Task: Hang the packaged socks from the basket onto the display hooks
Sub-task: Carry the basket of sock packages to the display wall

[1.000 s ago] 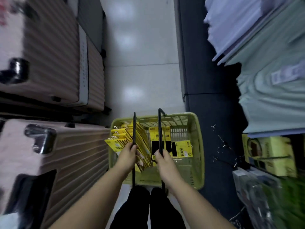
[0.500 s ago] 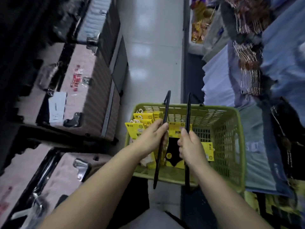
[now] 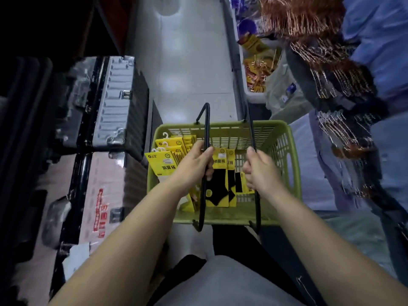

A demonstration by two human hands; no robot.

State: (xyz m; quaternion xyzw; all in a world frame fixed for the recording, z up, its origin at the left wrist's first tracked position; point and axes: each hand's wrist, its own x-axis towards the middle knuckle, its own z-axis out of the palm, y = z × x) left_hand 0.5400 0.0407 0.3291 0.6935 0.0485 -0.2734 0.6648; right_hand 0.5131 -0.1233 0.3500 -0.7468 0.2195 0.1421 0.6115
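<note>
Both clenched: left hand (image 3: pixel 194 166) grips left basket handle (image 3: pixel 206 129); right hand (image 3: pixel 260 171) grips right basket handle (image 3: pixel 257 208)

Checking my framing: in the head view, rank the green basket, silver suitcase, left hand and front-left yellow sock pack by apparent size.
1. green basket
2. silver suitcase
3. left hand, though nearer the camera
4. front-left yellow sock pack

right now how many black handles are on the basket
2. The left handle is gripped by the left hand, the right handle by the right hand, both raised above the green basket.
</note>
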